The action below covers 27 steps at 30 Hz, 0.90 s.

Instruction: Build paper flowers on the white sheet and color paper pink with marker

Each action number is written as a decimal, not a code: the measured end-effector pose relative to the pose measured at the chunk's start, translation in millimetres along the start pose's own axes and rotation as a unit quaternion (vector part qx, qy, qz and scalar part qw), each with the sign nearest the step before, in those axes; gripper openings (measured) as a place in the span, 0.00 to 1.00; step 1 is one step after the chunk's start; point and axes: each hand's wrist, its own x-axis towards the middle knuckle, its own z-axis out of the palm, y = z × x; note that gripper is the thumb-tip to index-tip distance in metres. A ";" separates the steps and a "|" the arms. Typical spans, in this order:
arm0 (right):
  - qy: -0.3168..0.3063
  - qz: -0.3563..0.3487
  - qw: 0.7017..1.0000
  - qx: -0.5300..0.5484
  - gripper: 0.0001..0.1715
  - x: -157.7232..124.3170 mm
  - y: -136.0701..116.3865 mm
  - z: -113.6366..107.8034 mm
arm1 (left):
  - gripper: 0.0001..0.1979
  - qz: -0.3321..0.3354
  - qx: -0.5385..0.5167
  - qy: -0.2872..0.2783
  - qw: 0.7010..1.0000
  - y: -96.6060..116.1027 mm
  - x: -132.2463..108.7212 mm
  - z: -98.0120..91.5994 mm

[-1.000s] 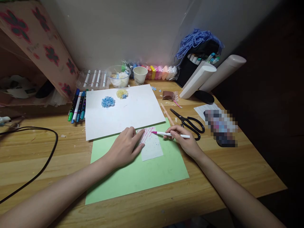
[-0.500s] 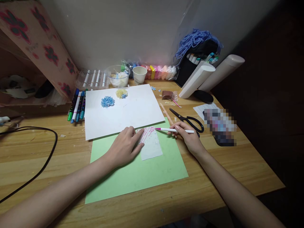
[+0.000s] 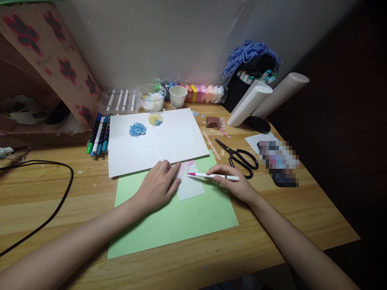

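My right hand (image 3: 232, 183) grips a white marker (image 3: 216, 176) whose pink tip points left, over a small white piece of paper (image 3: 193, 187). Pink strokes run across the upper part of that piece. My left hand (image 3: 160, 183) lies flat with its fingers stretched out, thumb and forefinger at the piece's left edge. Beneath both lies a green sheet (image 3: 169, 229). Just beyond, a large white sheet (image 3: 169, 147) overlaps the green one and carries a blue crumbly clump (image 3: 137, 129) and a yellow one (image 3: 155, 119) with some blue.
Black-handled scissors (image 3: 237, 157) and a wooden stick (image 3: 212, 146) lie right of the sheets. Several markers (image 3: 98, 135) are at the left. A plastic bowl (image 3: 150, 98), a paper cup (image 3: 178, 96) and white bottles (image 3: 250, 105) stand at the back. A black cable (image 3: 70, 181) curves across the left side.
My right hand and the marker have moved slightly left and toward me, from the top of the small paper to lower over it. My left hand stays nearly in place.
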 end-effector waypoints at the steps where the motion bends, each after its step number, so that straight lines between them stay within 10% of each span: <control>1: -0.019 0.002 1.000 -0.019 0.11 -0.6 -1.5 1.3 | 0.23 0.002 0.002 -0.001 1.000 0.1 -0.2 -0.3; 9: -0.075 0.009 0.994 -0.079 0.12 -1.2 -3.9 3.8 | 0.29 0.011 0.019 -0.024 0.999 0.5 -0.2 -1.2; 23: 0.079 0.004 0.994 -0.079 0.12 5.0 2.2 -14.4 | 0.29 0.011 0.016 -0.031 0.999 -1.2 -0.3 -0.6; 27: -0.013 -0.004 0.996 -0.084 0.12 -0.2 -0.7 -10.3 | 0.29 0.011 0.019 -0.031 0.999 -0.6 0.1 -0.2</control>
